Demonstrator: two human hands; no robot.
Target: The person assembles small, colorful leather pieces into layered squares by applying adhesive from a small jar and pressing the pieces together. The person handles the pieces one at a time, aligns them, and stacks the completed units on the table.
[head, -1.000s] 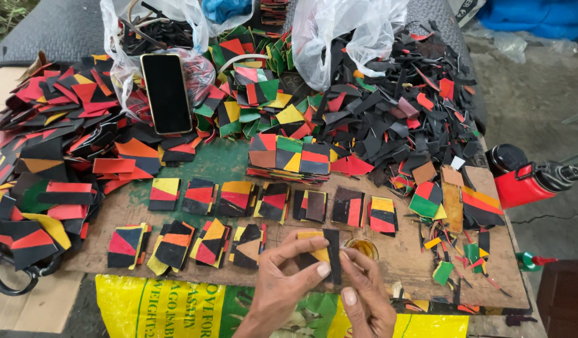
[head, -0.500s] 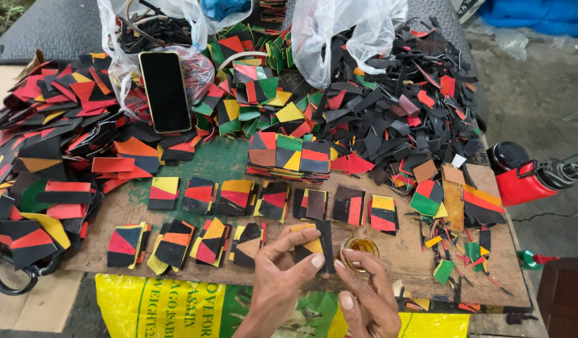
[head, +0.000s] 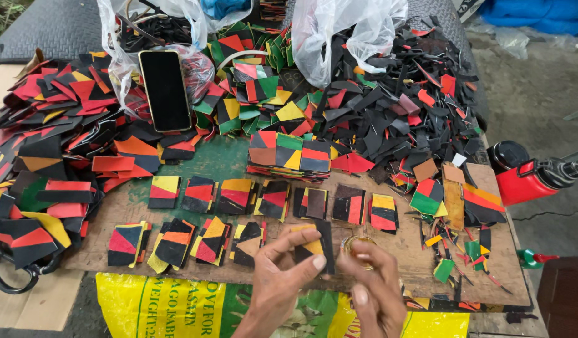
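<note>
A black-and-yellow patch (head: 314, 245) is being pinched by the left hand (head: 283, 275) just beside the small round tin (head: 358, 245), the right hand (head: 373, 281) seemingly dabbing there, so spreading glue evenly looks next.

board (head: 426, 263): rough worn wood | phone (head: 165, 90): glossy glass | bags (head: 348, 31): thin clear plastic | flask (head: 527, 178): glossy red plastic

Left hand (head: 286, 275) pinches black-yellow patch (head: 314, 245); right hand (head: 373, 285) touching small round tin (head: 358, 245) on board (head: 420, 256).
</note>
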